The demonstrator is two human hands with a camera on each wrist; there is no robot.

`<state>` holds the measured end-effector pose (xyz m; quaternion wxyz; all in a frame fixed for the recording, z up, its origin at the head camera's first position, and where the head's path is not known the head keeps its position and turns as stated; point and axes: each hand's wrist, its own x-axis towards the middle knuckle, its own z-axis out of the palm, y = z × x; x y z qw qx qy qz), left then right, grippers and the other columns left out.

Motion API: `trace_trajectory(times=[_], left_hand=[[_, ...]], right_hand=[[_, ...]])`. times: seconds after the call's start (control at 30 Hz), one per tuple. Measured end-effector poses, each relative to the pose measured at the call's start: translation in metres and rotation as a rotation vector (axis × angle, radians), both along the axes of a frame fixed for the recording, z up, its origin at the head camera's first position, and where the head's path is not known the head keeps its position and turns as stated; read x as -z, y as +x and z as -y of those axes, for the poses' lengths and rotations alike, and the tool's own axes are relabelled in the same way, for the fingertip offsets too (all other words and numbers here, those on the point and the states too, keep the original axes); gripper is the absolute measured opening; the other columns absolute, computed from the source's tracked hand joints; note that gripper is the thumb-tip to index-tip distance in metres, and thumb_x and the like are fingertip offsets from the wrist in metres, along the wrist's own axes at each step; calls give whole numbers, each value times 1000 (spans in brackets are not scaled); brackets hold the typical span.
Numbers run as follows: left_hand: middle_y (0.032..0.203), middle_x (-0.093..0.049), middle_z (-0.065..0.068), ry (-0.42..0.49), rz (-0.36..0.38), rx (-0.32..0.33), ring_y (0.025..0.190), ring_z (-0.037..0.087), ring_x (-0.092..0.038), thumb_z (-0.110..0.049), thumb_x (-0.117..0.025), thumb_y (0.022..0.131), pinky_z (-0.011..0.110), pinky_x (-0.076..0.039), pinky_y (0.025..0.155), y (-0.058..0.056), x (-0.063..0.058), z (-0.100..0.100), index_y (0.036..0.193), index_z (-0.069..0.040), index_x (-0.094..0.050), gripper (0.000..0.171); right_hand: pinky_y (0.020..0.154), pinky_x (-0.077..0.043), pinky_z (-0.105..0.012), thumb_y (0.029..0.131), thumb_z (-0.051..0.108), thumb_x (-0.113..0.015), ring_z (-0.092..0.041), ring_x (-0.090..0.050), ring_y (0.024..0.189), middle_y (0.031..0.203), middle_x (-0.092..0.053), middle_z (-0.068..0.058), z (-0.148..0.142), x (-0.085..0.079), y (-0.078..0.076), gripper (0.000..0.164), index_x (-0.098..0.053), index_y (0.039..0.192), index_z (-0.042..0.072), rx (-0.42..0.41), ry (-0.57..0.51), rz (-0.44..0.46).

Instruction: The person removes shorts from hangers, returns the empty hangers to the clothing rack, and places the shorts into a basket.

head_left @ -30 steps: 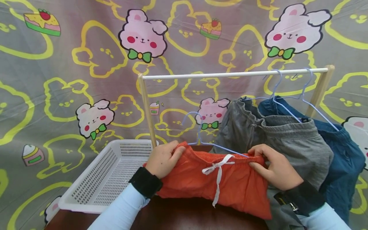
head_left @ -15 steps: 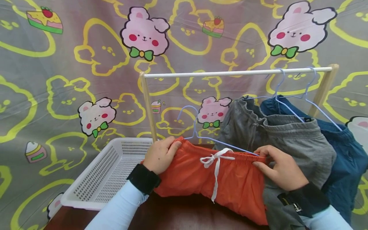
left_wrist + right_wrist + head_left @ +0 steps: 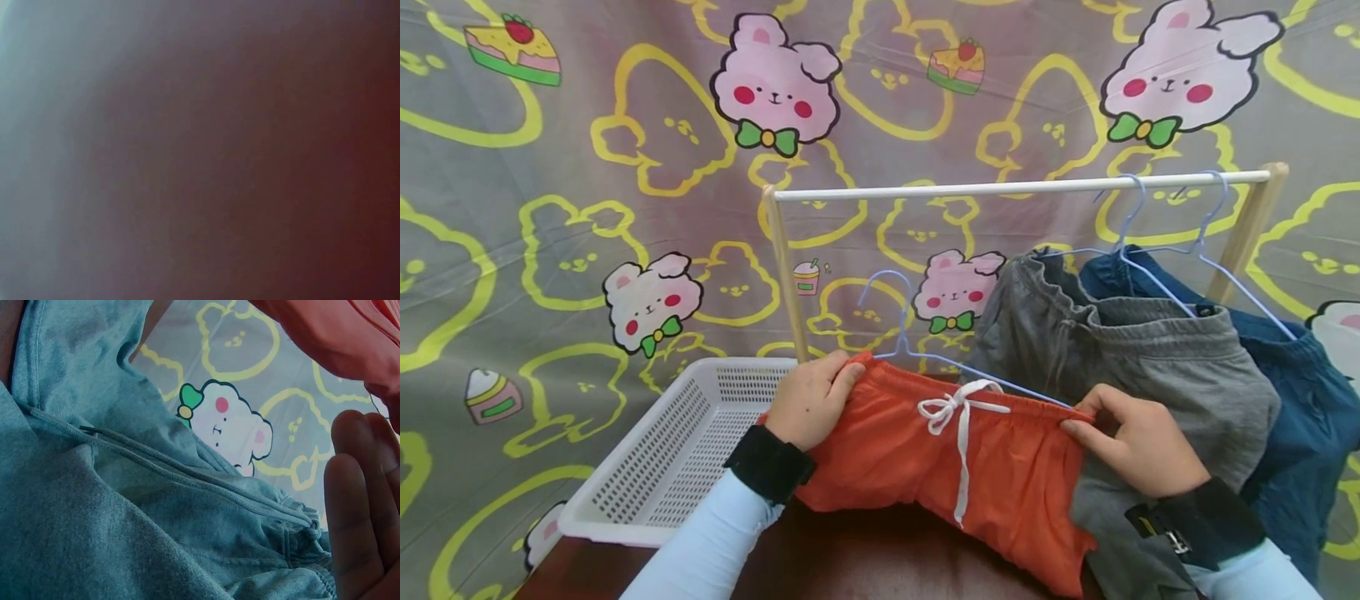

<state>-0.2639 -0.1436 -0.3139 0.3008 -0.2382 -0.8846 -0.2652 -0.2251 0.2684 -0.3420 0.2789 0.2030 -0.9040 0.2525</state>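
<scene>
Two hands hold a pair of orange shorts point(image 3: 947, 467) by the waistband, above the dark surface point(image 3: 850, 558). The left hand point(image 3: 808, 400) has its fingers curled round the left end of the band. The right hand point(image 3: 1138, 446) pinches the right end between thumb and fingers. Both hands have a firm hold and nothing else is in them.

A light blue hanger point(image 3: 917, 354) sits inside the waistband, and its hook pokes up at the far side of the shorts. The hook is not on the rail point(image 3: 1015, 188) yet. It hangs in the air, lower than the rail.

Some work looks done already. Grey shorts point(image 3: 1135, 367) and blue shorts point(image 3: 1300, 408) hang on their own hangers at the right end of the rail. A white basket point(image 3: 647, 500) stands on the left, and no clothes show in it.

So it seems the orange shorts are the last ones. They look fitted onto the hanger, or nearly so. What is left, as a guess, is to lift the hook up and over the rail, in the free part on the left. The left wrist view is only a dark blur. The right wrist view shows grey cloth and a bit of orange near the fingers point(image 3: 359, 506).
</scene>
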Motion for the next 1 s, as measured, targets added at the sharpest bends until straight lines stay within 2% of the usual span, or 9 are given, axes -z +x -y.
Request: trace_trajectory(times=[0.27,0.43,0.53,0.8,1.0], left_hand=[[62,-43,-5,-9,-12,-20,60,15,-50,-37,-58,103,35,-40,58,-4,-1,5,88,-18,-61,25],[70,-56,-3,0,-31,-31,66,19,-57,-36,-57,104,37,-45,61,-5,-1,6,96,-17,-67,23],[72,-59,-3,-2,-30,-41,67,20,-59,-37,-56,104,38,-46,61,-4,0,5,98,-16,-68,25],[60,-44,-7,33,-3,-29,59,15,-50,-37,-57,104,34,-41,56,-2,4,0,88,-17,-64,26],[58,-39,-7,34,-11,-12,54,14,-44,-38,-57,104,33,-39,52,0,4,-5,81,-18,-57,30]], right_hand=[[49,-36,-24,87,27,-82,-5,-45,57,66,-50,14,-4,-2,3,25,-58,83,26,-22,26,8],[49,-36,-24,87,25,-82,-5,-44,56,65,-51,14,-5,1,2,24,-58,84,26,-35,10,21],[49,-37,-25,87,25,-82,-6,-47,57,66,-54,13,-3,4,2,23,-59,84,25,-25,-35,60],[56,-44,-28,92,32,-77,-11,-58,66,76,-65,4,6,11,1,22,-62,88,16,62,-185,209],[57,-45,-29,92,33,-77,-15,-59,68,79,-65,0,15,12,1,23,-64,90,14,100,-244,201]])
